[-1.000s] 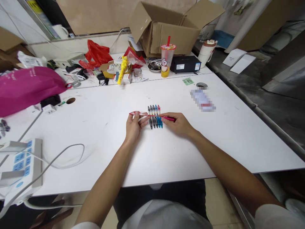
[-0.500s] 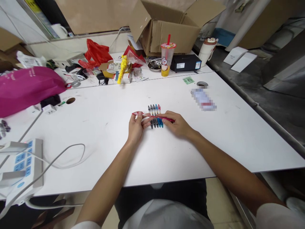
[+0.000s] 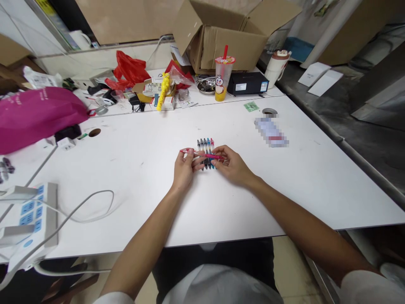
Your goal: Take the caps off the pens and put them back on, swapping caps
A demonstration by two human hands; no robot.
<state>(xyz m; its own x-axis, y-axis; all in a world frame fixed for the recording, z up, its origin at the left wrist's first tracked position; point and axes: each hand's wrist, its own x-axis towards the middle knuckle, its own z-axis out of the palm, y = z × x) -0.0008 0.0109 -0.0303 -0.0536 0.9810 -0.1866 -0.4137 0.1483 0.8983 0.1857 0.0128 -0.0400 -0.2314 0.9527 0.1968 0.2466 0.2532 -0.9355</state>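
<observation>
A pink pen (image 3: 215, 156) with a clear barrel is held nearly level between both hands, above the table. My left hand (image 3: 185, 167) pinches its clear end between thumb and fingers. The fingers of my right hand (image 3: 233, 165) are closed around the pink grip end. Just beneath and behind the held pen lies a row of pens (image 3: 204, 144) side by side, with black, blue and pink parts. My fingers and the held pen cover part of that row.
On the white table (image 3: 126, 190), a power strip (image 3: 47, 215) with a looping cable stands at left. Green packet (image 3: 251, 106), tape roll (image 3: 269, 112) and a blurred item (image 3: 270, 131) lie at right. A drink cup (image 3: 224, 80), yellow stick (image 3: 163, 90) and cardboard box (image 3: 221, 48) stand behind.
My right hand has come slightly closer to my left, and the thin red section between them has slid into the clear barrel. The pen now spans a shorter length.
</observation>
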